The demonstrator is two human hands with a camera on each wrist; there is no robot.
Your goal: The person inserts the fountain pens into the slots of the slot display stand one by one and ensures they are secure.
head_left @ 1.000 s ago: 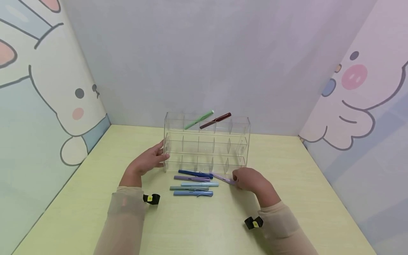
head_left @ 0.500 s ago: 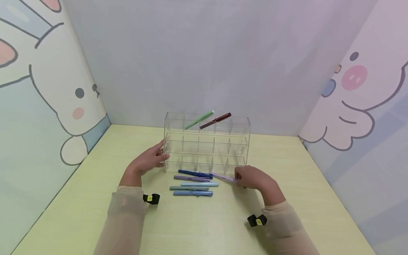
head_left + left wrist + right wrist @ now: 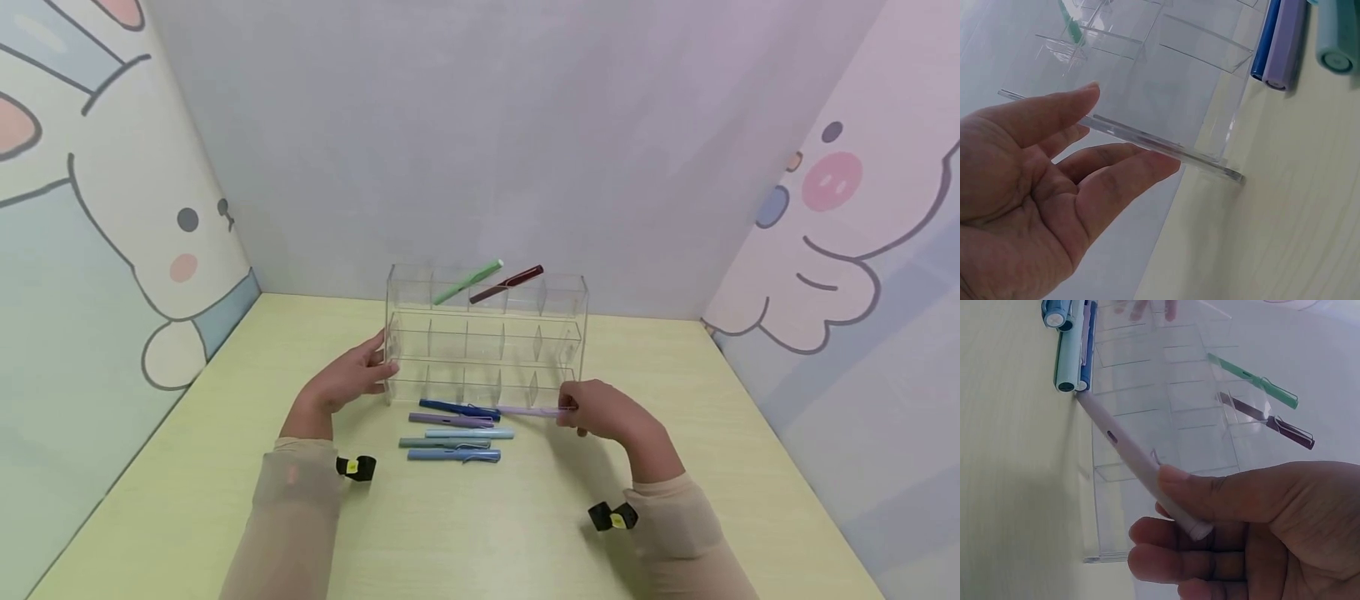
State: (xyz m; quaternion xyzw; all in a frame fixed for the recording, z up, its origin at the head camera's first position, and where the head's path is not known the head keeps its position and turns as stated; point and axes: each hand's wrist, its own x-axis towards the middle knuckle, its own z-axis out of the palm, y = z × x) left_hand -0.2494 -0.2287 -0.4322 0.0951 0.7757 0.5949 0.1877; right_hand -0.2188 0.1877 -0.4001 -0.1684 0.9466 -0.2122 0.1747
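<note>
A clear acrylic pen holder (image 3: 483,350) with three stepped rows of compartments stands at the back of the table. My left hand (image 3: 352,377) grips its left side panel, thumb on one face and fingers on the other, as the left wrist view shows. My right hand (image 3: 609,412), by the holder's front right corner, pinches a pale lavender pen (image 3: 1129,450) near its cap end between thumb and fingers. The far end of that pen points left towards the other pens. A green pen (image 3: 468,282) and a dark red pen (image 3: 507,284) lean in the top row.
In front of the holder several pens lie roughly side by side: dark blue (image 3: 459,408), purple (image 3: 452,420), light blue (image 3: 469,433), grey-green (image 3: 445,443) and blue (image 3: 453,455). A grey wall (image 3: 495,150) rises behind the table (image 3: 450,533).
My right hand has moved right and slightly away from me with the lavender pen, which has swung from slanting to nearly level across the view. My left hand has stayed on the holder.
</note>
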